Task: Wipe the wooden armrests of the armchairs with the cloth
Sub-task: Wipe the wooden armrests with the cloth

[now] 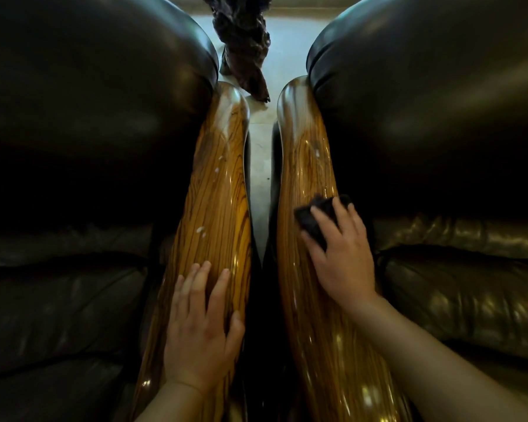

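Observation:
Two glossy striped wooden armrests run side by side away from me, with a narrow gap between them. My right hand [342, 254] presses a small dark cloth [314, 216] flat onto the middle of the right armrest [305, 156]. My left hand [201, 324] lies flat with fingers spread on the near part of the left armrest [217, 184] and holds nothing. A few small white spots show on the left armrest ahead of my fingers, and one on the right armrest ahead of the cloth.
Dark leather cushions of the left armchair [73, 117] and the right armchair [439, 117] flank the armrests. Pale floor [259, 178] shows through the gap. A dark gnarled wooden piece [244, 47] stands on the floor beyond the armrest ends.

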### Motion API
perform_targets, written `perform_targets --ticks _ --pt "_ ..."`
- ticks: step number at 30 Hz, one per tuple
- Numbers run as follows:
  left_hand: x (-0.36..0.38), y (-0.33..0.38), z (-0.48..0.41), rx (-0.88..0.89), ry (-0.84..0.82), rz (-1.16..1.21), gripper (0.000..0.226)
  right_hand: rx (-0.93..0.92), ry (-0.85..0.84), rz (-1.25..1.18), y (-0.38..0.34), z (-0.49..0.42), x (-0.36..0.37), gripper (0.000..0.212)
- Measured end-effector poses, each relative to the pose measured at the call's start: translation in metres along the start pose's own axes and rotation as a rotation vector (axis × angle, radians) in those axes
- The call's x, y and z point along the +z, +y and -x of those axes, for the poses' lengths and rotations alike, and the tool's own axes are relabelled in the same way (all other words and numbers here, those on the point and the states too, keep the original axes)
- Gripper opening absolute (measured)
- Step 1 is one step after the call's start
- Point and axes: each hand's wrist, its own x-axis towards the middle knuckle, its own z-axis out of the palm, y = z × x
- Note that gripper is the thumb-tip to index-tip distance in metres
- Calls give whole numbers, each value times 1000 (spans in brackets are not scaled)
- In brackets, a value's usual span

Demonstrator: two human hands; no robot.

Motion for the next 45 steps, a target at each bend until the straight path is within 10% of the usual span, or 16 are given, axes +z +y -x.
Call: perform_targets --ticks 3,9,15,21,29,39,45 --pt "2 0 0 -2 -1 0 64 101 1 8 -28 -43 5 53" --pt "6 -5 -1 1 2 17 69 -275 -46 87 2 7 0 49" --pt "5 -2 -3 -8 35 50 65 55 -17 15 -21 -57 5 55" --pt "5 -4 -1 -7 58 95 64 -403 -127 71 -3 -31 -4 45" --pt "-1 0 -2 -36 23 54 63 104 68 -145 -28 -136 1 47" --pt "2 -4 -1 -20 22 73 62 -255 -123 20 -15 -89 -14 48" --pt "6 -6 -2 -11 34 84 67 -46 -124 111 -39 -181 -3 56"
